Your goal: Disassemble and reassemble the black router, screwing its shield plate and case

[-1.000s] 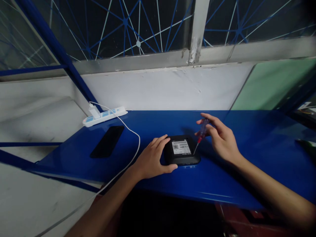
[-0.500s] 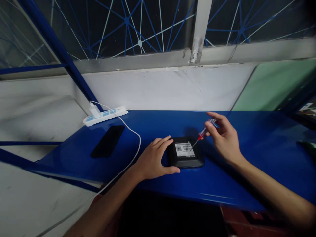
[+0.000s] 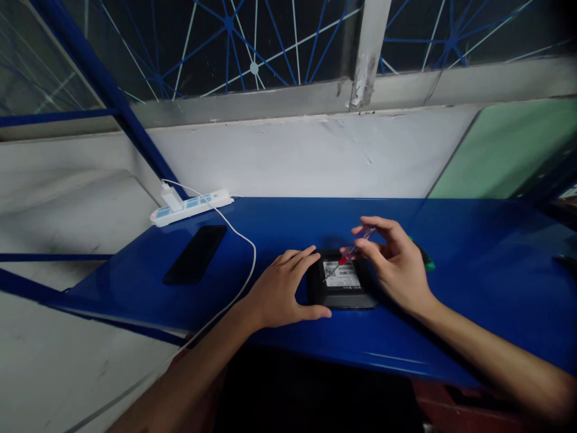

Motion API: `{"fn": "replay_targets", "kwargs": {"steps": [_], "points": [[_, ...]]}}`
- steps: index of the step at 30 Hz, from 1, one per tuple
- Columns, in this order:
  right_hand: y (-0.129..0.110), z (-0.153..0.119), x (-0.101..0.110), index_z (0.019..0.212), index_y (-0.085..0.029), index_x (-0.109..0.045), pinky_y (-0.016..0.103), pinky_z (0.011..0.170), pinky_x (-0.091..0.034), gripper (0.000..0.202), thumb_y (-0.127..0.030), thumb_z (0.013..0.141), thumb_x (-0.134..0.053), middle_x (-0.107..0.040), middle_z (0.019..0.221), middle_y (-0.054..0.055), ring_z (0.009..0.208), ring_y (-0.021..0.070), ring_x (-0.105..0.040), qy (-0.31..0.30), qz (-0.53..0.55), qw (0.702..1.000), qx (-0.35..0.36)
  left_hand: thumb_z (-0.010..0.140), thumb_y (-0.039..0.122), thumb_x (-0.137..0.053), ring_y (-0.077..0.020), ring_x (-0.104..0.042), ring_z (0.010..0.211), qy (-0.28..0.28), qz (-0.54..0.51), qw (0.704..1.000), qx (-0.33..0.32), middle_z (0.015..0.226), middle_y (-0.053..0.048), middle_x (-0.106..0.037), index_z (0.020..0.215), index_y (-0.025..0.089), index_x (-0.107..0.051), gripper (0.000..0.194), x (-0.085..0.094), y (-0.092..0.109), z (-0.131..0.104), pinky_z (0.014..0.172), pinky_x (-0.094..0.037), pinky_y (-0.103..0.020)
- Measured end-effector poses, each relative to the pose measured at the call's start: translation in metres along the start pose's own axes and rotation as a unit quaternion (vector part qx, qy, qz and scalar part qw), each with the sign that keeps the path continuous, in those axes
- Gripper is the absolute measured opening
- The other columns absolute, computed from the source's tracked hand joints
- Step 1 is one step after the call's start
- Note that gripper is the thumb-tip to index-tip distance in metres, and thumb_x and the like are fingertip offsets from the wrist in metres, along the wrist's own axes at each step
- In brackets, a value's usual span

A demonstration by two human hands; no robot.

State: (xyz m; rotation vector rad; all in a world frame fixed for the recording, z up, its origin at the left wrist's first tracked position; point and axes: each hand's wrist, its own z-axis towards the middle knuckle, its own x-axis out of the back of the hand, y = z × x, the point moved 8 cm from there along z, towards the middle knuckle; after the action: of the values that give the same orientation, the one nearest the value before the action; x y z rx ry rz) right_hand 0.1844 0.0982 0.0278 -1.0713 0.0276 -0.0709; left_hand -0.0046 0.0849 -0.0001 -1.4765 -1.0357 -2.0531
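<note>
A flat black device [image 3: 342,299] with rounded corners lies on the blue table, a white printed label facing up. My left hand [image 3: 282,291] holds its left side, fingertips at the far edge and thumb along the near edge. Between the fingers and thumb of my right hand [image 3: 399,261] is a screwdriver [image 3: 359,243] with a clear and red handle. Its thin shaft slants down to the left, its tip over the left part of the label; whether it touches cannot be told. Partly hidden behind my right hand lies a green and black object [image 3: 427,260].
On the left of the blue table [image 3: 293,222] lies a black phone [image 3: 195,255]. Behind it, a white power strip [image 3: 192,207] holds a plugged-in charger, whose white cable [image 3: 255,252] curves toward the front edge. A dark object [image 3: 567,262] sits at the far right.
My right hand has moved left with the screwdriver, its tip crossing from the label's right side to its left. The green object has come into sight. My left hand stays on the device.
</note>
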Motion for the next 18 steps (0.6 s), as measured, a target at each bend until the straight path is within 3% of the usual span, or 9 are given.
{"fn": "replay_targets", "kwargs": {"steps": [5,9,11,18], "points": [[-0.008,-0.005,-0.006,0.130,-0.030,-0.058,0.035,0.081,-0.066,0.039,-0.030,0.092,-0.066,-0.070,0.119,0.005,0.086,0.0185,-0.077,-0.041,0.007,0.999,0.002,0.073,0.073,-0.072,-0.0350,-0.040,0.141,-0.001,0.002,1.000,0.001,0.159,-0.012,-0.038,0.148,0.021,-0.040,0.096,-0.001,-0.001,-0.001,0.116,-0.036,-0.053],[-0.011,-0.009,-0.015,0.146,-0.036,-0.046,0.043,0.098,-0.060,0.048,-0.032,0.099,-0.055,-0.061,0.141,0.005,0.107,0.0211,-0.073,-0.104,0.040,0.994,-0.015,0.073,0.073,-0.072,-0.0351,-0.038,0.142,-0.001,0.000,1.000,0.002,0.159,-0.012,-0.037,0.148,0.021,-0.039,0.098,-0.001,-0.001,-0.002,0.117,-0.033,-0.054],[-0.011,-0.010,-0.016,0.147,-0.038,-0.044,0.044,0.101,-0.058,0.048,-0.032,0.100,-0.052,-0.059,0.144,0.004,0.109,0.0204,-0.072,-0.107,0.048,0.993,-0.020,0.073,0.073,-0.072,-0.0354,-0.038,0.142,-0.001,-0.002,1.000,0.003,0.159,-0.013,-0.037,0.149,0.020,-0.039,0.099,-0.001,-0.001,-0.001,0.117,-0.033,-0.054],[-0.013,-0.008,-0.006,0.138,-0.034,-0.055,0.035,0.083,-0.061,0.040,-0.030,0.098,-0.056,-0.071,0.108,0.002,0.088,0.0154,-0.072,-0.037,-0.049,0.997,0.035,0.073,0.074,-0.071,-0.0349,-0.038,0.142,-0.008,0.001,1.000,0.006,0.159,-0.013,-0.037,0.148,0.018,-0.040,0.099,-0.001,-0.001,0.000,0.117,-0.034,-0.052]]}}
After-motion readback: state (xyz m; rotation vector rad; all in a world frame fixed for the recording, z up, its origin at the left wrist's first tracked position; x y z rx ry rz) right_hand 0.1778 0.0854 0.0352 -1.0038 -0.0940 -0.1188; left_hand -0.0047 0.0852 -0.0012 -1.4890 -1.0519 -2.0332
